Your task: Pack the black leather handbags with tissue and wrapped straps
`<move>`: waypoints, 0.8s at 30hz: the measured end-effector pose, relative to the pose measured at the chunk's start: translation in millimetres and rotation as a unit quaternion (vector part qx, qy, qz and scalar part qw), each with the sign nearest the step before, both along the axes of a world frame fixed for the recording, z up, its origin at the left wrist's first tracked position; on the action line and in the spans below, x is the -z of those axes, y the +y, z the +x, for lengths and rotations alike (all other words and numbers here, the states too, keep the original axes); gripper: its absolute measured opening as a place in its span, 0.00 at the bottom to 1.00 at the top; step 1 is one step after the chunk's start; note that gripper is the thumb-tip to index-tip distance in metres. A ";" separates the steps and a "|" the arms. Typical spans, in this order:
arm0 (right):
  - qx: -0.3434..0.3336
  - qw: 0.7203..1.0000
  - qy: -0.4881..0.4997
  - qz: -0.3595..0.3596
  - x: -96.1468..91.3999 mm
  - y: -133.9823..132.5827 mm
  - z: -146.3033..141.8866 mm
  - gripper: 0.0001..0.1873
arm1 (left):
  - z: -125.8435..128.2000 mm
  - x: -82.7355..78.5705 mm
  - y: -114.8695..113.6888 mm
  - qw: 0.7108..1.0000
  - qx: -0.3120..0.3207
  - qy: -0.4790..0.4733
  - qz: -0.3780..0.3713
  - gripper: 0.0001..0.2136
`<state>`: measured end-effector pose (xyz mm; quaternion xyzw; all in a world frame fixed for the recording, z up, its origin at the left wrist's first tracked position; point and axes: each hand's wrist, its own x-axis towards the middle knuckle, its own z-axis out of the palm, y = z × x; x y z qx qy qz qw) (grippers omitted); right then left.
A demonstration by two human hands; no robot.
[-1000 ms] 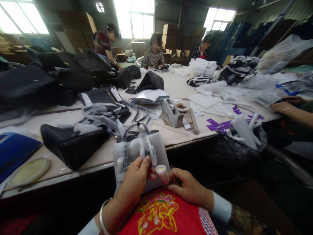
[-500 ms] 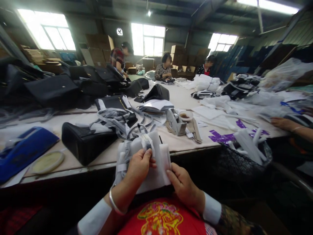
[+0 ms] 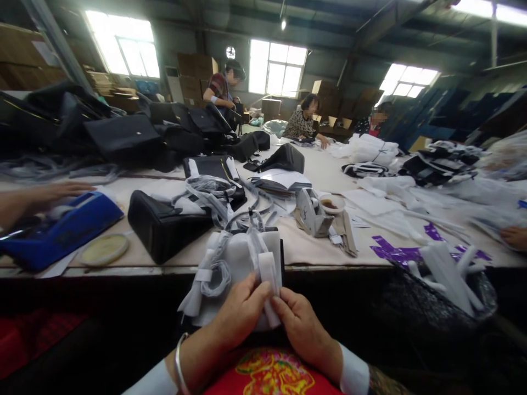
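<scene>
A dark handbag [image 3: 282,252] covered at the front with a white foam sheet [image 3: 236,255] leans at the table's edge before me. Folded lengthwise over its plastic-wrapped strap is a white foam strip [image 3: 267,269]. My left hand [image 3: 242,307] pinches this strip from the left, thumb on top. From the right, my right hand [image 3: 302,318] grips the same strip, its fingertips close to my left thumb. On the bag's left side, a coiled plastic-wrapped strap [image 3: 216,278] hangs beside another foam wrap [image 3: 201,274]. The handle [image 3: 253,219] stands up at the top.
A black bag [image 3: 164,225] and a blue tape dispenser [image 3: 69,225] stand left, with a co-worker's hand [image 3: 53,192] over the dispenser. A grey tape dispenser [image 3: 313,214] sits right of centre. Foam rolls fill a black plastic-lined bin [image 3: 489,285]. Black bags [image 3: 123,137] pile up behind.
The foam flap my right hand held out is now folded narrow over the strap. My hands have come together. The view has turned left, and a co-worker's hand appears there.
</scene>
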<state>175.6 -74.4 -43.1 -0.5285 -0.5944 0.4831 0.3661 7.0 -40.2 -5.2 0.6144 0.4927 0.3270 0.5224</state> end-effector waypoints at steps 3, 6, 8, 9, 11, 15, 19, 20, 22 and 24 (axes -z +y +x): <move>-0.006 1.000 0.002 -0.011 1.5 2.1 -3.9 0.24 | 2.7 0.9 -0.3 1.000 -0.010 0.002 0.025 0.14; -0.031 0.999 -0.016 -0.016 -1.0 3.9 -2.5 0.25 | 6.4 6.4 -1.4 0.999 -0.036 -0.004 0.036 0.13; -0.076 0.996 -0.054 -0.007 -8.2 7.1 4.4 0.25 | 7.5 8.5 -2.5 0.998 -0.051 0.009 0.041 0.13; -0.097 0.992 -0.079 0.004 -13.4 10.1 9.4 0.24 | 7.5 8.8 -3.0 0.997 -0.056 0.018 0.042 0.13; -0.111 0.987 -0.112 0.028 -24.6 19.4 19.3 0.21 | 6.7 8.4 -3.4 0.997 -0.057 0.038 0.044 0.13; -0.037 0.996 -0.073 0.029 -34.5 44.4 20.5 0.23 | 5.0 8.9 -2.6 0.994 -0.049 0.072 0.063 0.12; 0.048 0.998 -0.027 0.026 -23.2 60.3 -9.4 0.35 | 3.8 11.6 -1.7 0.991 -0.029 0.109 0.070 0.12; 0.065 0.997 -0.008 0.027 -20.0 61.8 -17.5 0.35 | 3.1 11.7 -1.4 0.991 -0.021 0.117 0.068 0.13; 0.078 0.996 0.036 0.019 -15.7 62.9 -29.6 0.34 | 0.5 10.8 -0.4 0.991 -0.005 0.124 0.059 0.15; 0.077 0.994 0.072 -0.001 -14.4 62.5 -35.1 0.33 | -3.7 9.0 1.6 0.994 0.013 0.098 0.048 0.15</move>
